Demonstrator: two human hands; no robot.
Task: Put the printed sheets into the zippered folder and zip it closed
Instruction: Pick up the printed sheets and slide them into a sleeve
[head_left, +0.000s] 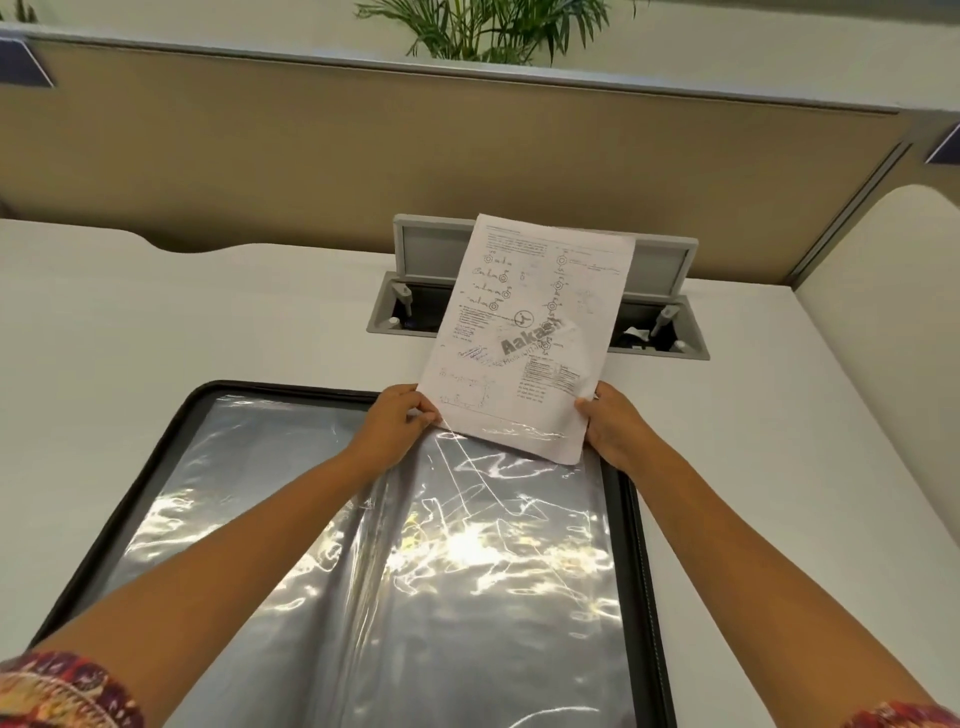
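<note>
Bright, even overhead light; strong glare on plastic sleeves (457, 551); wide-angle bending at edges; faint shadows.

The supporting surface is a white desk (208, 312), bounded at the far edge by a tan partition panel (311, 156). A zippered folder (631, 519) lies open flat on the near centre of the desk, its clear plastic sleeves facing up. Set into the desk at far centre is a grey cable box (384, 317), its lid raised upright.
</note>
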